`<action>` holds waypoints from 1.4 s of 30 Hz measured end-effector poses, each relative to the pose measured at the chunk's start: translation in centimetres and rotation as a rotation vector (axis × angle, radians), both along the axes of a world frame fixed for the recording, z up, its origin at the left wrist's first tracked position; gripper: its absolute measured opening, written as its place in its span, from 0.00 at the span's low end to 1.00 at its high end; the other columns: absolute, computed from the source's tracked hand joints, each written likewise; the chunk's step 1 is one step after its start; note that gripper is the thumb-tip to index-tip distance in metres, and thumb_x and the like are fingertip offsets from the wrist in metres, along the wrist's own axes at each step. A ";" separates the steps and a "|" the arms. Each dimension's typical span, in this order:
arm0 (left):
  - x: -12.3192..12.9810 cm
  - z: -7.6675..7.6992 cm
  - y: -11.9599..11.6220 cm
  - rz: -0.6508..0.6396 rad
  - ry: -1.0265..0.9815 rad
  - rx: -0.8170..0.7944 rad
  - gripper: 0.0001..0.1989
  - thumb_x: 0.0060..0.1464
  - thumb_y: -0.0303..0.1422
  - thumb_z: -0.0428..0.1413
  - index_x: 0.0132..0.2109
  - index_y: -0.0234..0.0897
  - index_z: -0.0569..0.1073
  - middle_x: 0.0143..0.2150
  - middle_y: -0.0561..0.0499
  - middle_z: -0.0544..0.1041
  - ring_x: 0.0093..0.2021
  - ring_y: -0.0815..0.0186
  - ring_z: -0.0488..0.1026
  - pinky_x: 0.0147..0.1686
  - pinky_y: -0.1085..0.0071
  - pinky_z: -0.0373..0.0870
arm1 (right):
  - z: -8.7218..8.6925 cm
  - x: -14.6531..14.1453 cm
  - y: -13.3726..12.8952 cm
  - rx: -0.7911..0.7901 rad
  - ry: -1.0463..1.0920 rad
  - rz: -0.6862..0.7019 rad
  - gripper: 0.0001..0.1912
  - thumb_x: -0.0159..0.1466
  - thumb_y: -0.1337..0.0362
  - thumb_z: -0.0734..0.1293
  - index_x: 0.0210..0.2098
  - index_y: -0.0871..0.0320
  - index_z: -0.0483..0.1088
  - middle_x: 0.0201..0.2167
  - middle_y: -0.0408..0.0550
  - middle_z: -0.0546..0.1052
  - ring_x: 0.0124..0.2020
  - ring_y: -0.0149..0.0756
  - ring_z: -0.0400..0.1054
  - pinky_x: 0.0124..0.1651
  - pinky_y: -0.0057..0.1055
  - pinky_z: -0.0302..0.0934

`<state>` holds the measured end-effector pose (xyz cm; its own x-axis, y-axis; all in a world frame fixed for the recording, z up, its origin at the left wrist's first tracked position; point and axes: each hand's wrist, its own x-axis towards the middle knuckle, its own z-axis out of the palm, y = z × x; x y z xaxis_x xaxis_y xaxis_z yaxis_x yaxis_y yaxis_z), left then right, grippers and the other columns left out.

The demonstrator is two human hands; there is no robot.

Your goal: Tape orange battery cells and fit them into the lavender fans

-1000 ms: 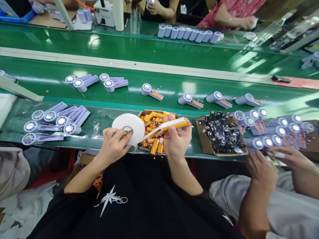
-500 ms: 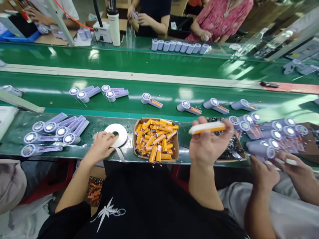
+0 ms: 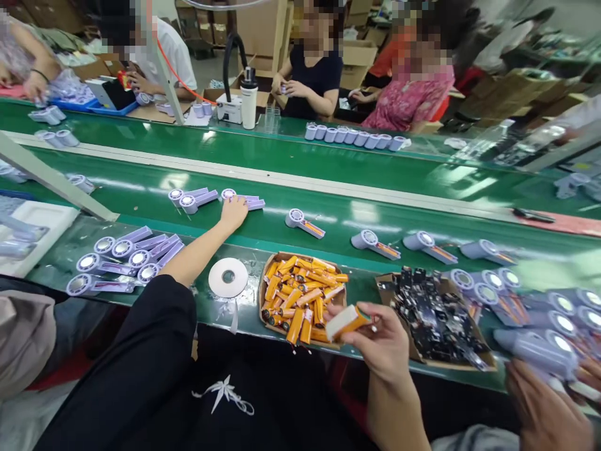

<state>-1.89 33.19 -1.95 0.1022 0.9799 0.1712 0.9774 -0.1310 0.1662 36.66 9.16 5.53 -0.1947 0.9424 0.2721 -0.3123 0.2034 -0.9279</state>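
My left hand [image 3: 233, 213] reaches onto the green belt, its fingers curled over a lavender handheld fan housing [image 3: 255, 203] in a small group; the fingertips are partly hidden. My right hand [image 3: 387, 341] holds an orange battery [image 3: 347, 322] with a white strip of tape along it, above the right front corner of a carton. That carton [image 3: 263, 294] is filled with several orange batteries [image 3: 305, 288]. To its left, a roll of white tape [image 3: 228, 277] lies flat with its loose end toward me.
Several fan housings [image 3: 124, 255] lie at the left of the bench. A box of black parts [image 3: 436, 313] stands to the right, before more fans [image 3: 488, 288]. A co-worker's hands [image 3: 544, 401] hold a fan at far right. Other people sit across the green belt [image 3: 328, 213].
My left hand has left the tape roll and reached forward to the fans on the belt. My right hand has lowered and turned the battery toward the carton. The view has tilted up.
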 end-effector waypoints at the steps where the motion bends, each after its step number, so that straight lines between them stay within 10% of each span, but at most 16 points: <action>1: -0.2 -0.3 -0.1 -0.021 0.013 -0.021 0.21 0.71 0.43 0.62 0.64 0.37 0.76 0.64 0.41 0.77 0.60 0.54 0.78 0.59 0.50 0.80 | -0.2 0.5 -0.1 -0.009 -0.016 0.038 0.20 0.62 0.65 0.84 0.52 0.46 0.80 0.43 0.49 0.90 0.39 0.53 0.87 0.36 0.36 0.85; 9: 0.3 -1.7 0.8 -0.056 0.056 -0.225 0.15 0.64 0.34 0.66 0.56 0.35 0.81 0.60 0.39 0.81 0.68 0.45 0.73 0.70 0.40 0.68 | -0.7 0.2 4.3 0.081 -0.131 0.268 0.22 0.62 0.69 0.83 0.53 0.46 0.83 0.45 0.50 0.90 0.39 0.51 0.88 0.38 0.36 0.86; 14: 0.4 -1.9 1.8 -0.159 -0.077 -0.299 0.13 0.49 0.24 0.66 0.42 0.39 0.87 0.55 0.40 0.87 0.72 0.42 0.69 0.76 0.45 0.52 | -0.2 -3.6 10.6 0.141 -0.110 0.135 0.26 0.53 0.70 0.86 0.49 0.47 0.82 0.43 0.44 0.90 0.41 0.49 0.88 0.42 0.42 0.87; 23: -0.9 -2.2 3.9 -0.298 -0.432 -0.282 0.08 0.59 0.38 0.62 0.36 0.42 0.84 0.50 0.50 0.88 0.55 0.57 0.79 0.68 0.62 0.65 | -4.2 -14.1 25.4 -0.066 -0.704 0.261 0.30 0.64 0.63 0.75 0.64 0.58 0.70 0.44 0.50 0.90 0.44 0.44 0.87 0.58 0.44 0.79; 31: 1.0 -3.7 4.1 -0.093 -0.576 -0.183 0.10 0.66 0.36 0.55 0.45 0.39 0.80 0.41 0.47 0.84 0.47 0.58 0.79 0.54 0.62 0.73 | -5.9 -16.5 25.4 0.245 -1.292 0.261 0.30 0.77 0.60 0.66 0.76 0.55 0.59 0.63 0.55 0.83 0.64 0.42 0.80 0.65 0.37 0.72; 42: 3.5 -4.3 4.3 0.016 -0.712 -0.213 0.09 0.65 0.41 0.61 0.47 0.42 0.81 0.48 0.48 0.88 0.54 0.56 0.81 0.60 0.61 0.74 | -5.8 -17.3 24.7 0.369 -1.806 0.324 0.31 0.78 0.47 0.61 0.76 0.52 0.63 0.58 0.69 0.82 0.57 0.65 0.81 0.57 0.53 0.74</action>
